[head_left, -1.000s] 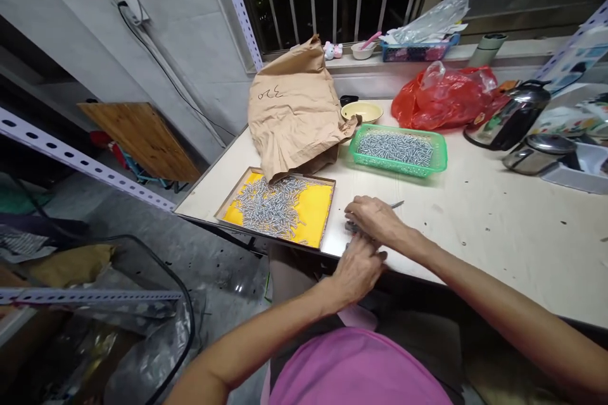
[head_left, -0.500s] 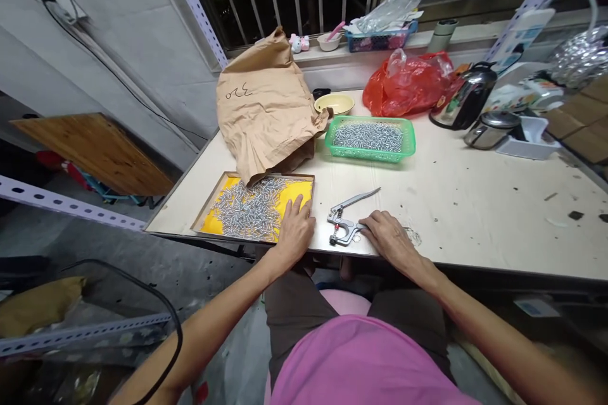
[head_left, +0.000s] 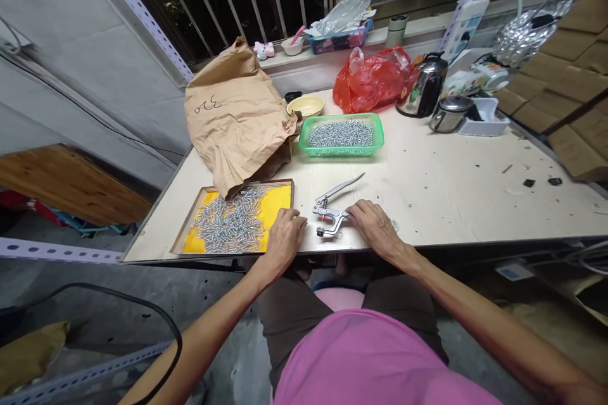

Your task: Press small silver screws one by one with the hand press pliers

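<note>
Many small silvery pieces lie in a shallow brown-rimmed tray (head_left: 293,193) with a yellow bottom. My left hand (head_left: 286,234) rests over the tray's right front corner, fingers curled and close together; anything under the fingertips is hidden. Metal hand pliers (head_left: 335,212) with a red part lie on the table between my hands, their upper handle angled up to the right. My right hand (head_left: 377,228) has its curled fingers at the end of the lower handle. Behind the pliers stands a green basket (head_left: 342,151) of similar silvery pieces.
A large brown paper bag (head_left: 237,120) overlaps the tray's back edge. Behind are a yellow bowl (head_left: 306,105), a red plastic bag (head_left: 373,79), a kettle (head_left: 422,85) and a steel pot (head_left: 450,115). Cardboard (head_left: 570,85) stands at right. The table's front edge runs below my hands.
The view has shifted right. My left hand has moved nearer the tray's front right corner, with its fingers more curled. My right hand remains at the pliers' handle, and the pliers have turned slightly.
</note>
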`<state>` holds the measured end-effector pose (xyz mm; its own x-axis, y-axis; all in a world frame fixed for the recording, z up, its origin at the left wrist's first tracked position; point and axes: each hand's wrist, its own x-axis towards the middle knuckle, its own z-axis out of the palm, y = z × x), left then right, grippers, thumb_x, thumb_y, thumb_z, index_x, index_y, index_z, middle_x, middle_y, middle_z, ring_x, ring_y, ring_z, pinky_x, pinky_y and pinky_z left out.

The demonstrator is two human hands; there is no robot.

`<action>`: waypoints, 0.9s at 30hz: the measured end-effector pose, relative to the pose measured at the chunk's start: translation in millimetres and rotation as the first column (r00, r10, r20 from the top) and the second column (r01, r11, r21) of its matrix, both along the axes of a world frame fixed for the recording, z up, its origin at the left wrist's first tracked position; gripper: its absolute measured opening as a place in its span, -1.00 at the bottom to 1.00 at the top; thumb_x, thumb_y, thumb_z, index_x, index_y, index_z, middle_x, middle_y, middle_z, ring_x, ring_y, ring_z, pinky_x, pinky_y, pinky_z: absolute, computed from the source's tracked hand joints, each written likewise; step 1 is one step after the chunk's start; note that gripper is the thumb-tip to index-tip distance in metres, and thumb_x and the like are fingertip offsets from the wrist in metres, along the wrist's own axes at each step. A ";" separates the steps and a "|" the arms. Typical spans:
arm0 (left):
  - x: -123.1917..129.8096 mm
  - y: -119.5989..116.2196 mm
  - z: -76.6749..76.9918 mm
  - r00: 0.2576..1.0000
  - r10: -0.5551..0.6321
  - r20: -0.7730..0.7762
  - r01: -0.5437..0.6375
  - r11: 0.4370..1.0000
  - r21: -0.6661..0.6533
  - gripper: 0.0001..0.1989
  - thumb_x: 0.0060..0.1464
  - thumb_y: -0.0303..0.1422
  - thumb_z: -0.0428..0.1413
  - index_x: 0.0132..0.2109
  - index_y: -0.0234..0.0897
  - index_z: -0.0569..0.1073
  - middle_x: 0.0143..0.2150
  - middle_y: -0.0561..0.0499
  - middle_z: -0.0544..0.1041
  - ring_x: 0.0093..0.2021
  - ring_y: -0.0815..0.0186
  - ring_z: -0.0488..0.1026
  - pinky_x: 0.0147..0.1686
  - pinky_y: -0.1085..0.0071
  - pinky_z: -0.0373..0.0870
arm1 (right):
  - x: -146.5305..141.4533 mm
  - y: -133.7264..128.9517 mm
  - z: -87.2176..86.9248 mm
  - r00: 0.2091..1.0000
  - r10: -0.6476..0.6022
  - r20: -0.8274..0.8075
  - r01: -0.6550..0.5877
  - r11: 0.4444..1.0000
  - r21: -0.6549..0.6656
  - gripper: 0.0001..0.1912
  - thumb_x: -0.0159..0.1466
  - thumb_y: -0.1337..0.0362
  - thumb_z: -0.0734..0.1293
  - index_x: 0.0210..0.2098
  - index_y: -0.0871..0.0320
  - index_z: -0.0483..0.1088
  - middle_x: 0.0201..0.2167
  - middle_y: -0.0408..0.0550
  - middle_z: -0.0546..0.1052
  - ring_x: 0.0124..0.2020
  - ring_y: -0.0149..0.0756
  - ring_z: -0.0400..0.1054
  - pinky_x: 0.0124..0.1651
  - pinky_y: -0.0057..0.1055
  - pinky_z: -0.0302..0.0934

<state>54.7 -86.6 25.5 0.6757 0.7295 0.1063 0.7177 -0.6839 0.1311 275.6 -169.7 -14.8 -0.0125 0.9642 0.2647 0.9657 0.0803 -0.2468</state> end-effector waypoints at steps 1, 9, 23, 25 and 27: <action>5.5 -3.1 -1.2 1.000 0.004 -0.013 -0.004 1.000 -0.025 -0.74 0.23 -0.36 -0.08 -0.16 -0.22 0.51 -0.14 -0.09 0.45 -0.07 0.20 0.29 -0.09 0.28 0.35 | 1.9 -0.5 1.4 1.000 -0.022 -0.022 0.022 1.000 0.012 -0.75 0.38 0.30 0.06 -0.20 0.15 0.36 -0.27 0.01 0.38 -0.23 -0.22 0.22 -0.17 -0.34 0.02; 15.8 -15.1 -38.1 0.990 -0.023 -0.141 0.017 0.999 -0.039 -0.79 0.19 -0.50 -0.10 -0.28 -0.25 0.42 -0.25 -0.09 0.42 -0.21 0.20 0.31 -0.26 0.31 0.31 | 17.5 -25.3 3.5 0.972 -0.121 -0.199 0.150 0.979 0.139 -0.75 0.39 0.29 0.05 -0.19 0.14 0.33 -0.30 0.02 0.40 -0.23 -0.20 0.26 -0.15 -0.28 0.13; 112.2 95.9 121.4 0.949 -0.031 0.315 -0.054 0.965 0.258 -0.73 0.20 -0.39 0.01 0.01 -0.29 0.46 -0.15 -0.08 0.51 -0.13 0.26 0.42 -0.15 0.43 0.29 | 7.6 -35.8 -44.5 0.975 -0.061 -0.212 0.141 0.912 0.384 -0.81 0.37 0.31 0.10 -0.12 0.10 0.30 -0.30 -0.02 0.43 -0.28 -0.24 0.32 -0.23 -0.30 0.20; 92.3 97.2 113.7 0.944 0.010 0.331 -0.085 0.974 0.212 -0.75 0.20 -0.37 0.00 -0.05 -0.27 0.50 -0.15 -0.07 0.53 -0.13 0.27 0.44 -0.14 0.44 0.29 | 10.2 -40.0 -44.4 0.980 -0.048 -0.195 0.118 0.924 0.364 -0.81 0.37 0.31 0.11 -0.10 0.13 0.30 -0.28 0.00 0.43 -0.25 -0.22 0.31 -0.20 -0.27 0.19; 60.0 98.2 101.0 0.940 0.097 0.328 -0.159 0.973 0.166 -0.76 0.19 -0.35 0.01 -0.08 -0.25 0.53 -0.13 -0.05 0.55 -0.12 0.27 0.45 -0.15 0.45 0.29 | 14.1 -43.9 -45.8 0.982 -0.024 -0.186 0.086 0.939 0.334 -0.81 0.37 0.30 0.11 -0.09 0.15 0.29 -0.26 0.02 0.43 -0.21 -0.20 0.30 -0.15 -0.24 0.18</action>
